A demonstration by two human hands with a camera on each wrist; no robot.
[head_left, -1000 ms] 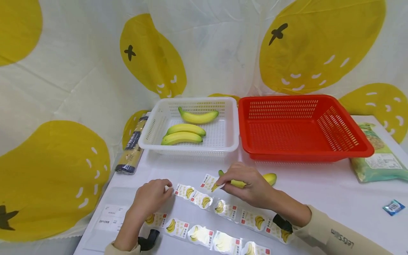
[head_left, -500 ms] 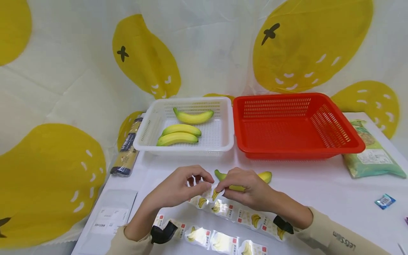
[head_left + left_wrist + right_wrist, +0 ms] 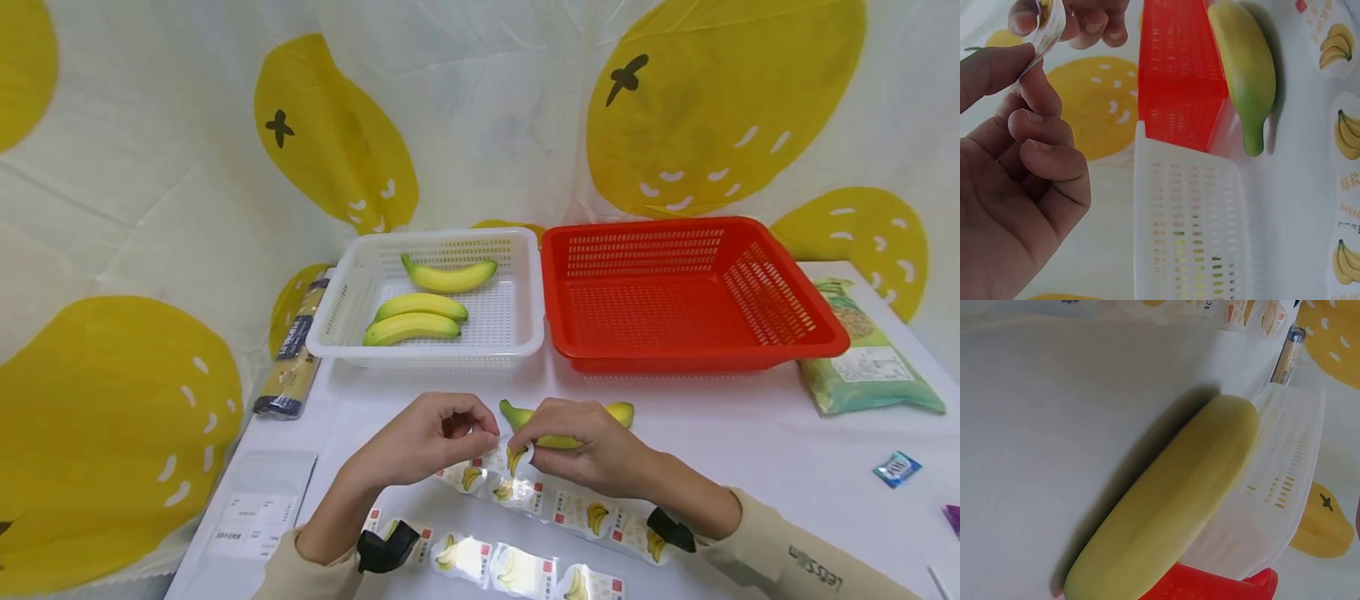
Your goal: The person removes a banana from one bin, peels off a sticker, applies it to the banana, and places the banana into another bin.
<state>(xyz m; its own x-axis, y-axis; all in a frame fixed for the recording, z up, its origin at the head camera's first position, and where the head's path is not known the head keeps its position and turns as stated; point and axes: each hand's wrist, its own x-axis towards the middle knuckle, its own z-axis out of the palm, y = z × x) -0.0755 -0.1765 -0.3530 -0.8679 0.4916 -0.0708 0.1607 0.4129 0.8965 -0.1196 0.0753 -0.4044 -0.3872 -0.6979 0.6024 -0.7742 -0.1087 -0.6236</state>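
Both hands hold a banana-print sticker label (image 3: 516, 460) over the white table. In the left wrist view, the left hand (image 3: 435, 440) pinches one end of the label (image 3: 1049, 34) between thumb and index finger. The right hand (image 3: 581, 443) pinches the other end, near the printed banana picture. Just behind the right hand lies a banana (image 3: 621, 412), partly hidden by its fingers in the head view; the right wrist view shows the banana (image 3: 1166, 500) large on the tabletop. Below the hands runs a row of similar labels (image 3: 592, 512), with a second row (image 3: 525, 571) nearer the front.
A white basket (image 3: 427, 352) with several bananas (image 3: 450, 277) stands at the back, beside a red basket (image 3: 697, 348). Left are a long yellow packet (image 3: 291, 358) and a clear bag (image 3: 251, 521). Right are a green bag (image 3: 870, 371) and a small blue packet (image 3: 897, 469).
The left hand has moved right from the end of the label row to the label in the right hand, and now grips its other end. The view has shifted slightly.
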